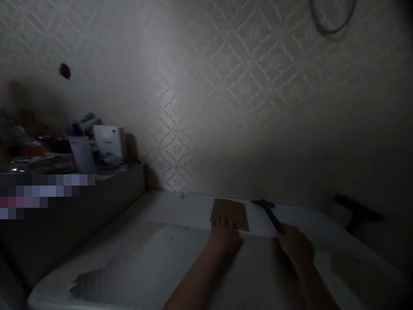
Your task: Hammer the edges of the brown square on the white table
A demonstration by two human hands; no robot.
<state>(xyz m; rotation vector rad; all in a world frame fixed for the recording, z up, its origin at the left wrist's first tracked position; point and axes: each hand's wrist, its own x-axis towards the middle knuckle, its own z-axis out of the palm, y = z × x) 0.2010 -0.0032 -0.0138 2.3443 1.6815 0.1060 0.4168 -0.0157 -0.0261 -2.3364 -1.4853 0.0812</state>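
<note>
A brown square piece, like cardboard or thin board (229,209), lies on the white strip near the wall. My left hand (224,237) rests on its near edge, fingers spread and lying flat. In my right hand (296,246) is the dark handle of a hammer (272,217), with the fingers wrapped round its lower end. The hammer's head is at the far end, over the white surface to the right of the brown piece. Dim light hides finer detail.
The pale tabletop (180,258) has worn grey patches. A small dark object (183,196) lies at its back edge. At left, a cabinet (106,193) bears a white box (109,140) and clutter. A dark T-shaped object (356,211) stands at right. Patterned wall (226,107) rises behind.
</note>
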